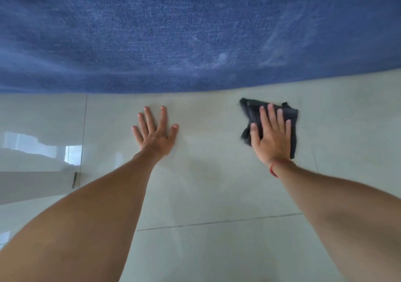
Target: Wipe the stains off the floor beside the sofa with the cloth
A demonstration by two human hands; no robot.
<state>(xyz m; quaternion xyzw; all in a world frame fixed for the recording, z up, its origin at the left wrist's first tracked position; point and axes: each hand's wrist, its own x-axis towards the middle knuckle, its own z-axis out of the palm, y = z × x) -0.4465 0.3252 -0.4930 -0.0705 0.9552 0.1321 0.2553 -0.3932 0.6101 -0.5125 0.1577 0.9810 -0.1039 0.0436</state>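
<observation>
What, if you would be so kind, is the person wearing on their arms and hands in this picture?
Both forearms are bare with no sleeves in view. The left hand carries no glove, ring or watch that shows. The right hand is likewise ungloved, and a thin red string bracelet circles its wrist. Fingernails look short and unpainted.

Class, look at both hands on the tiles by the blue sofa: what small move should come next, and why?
Probably slide the right hand, pressed flat on the dark cloth, leftward toward the faint darker smudge on the floor tile between the arms. The left hand is spread flat on the tile as a brace, so the body looks steady. Whether that smudge is a stain or a shadow is unclear.
</observation>
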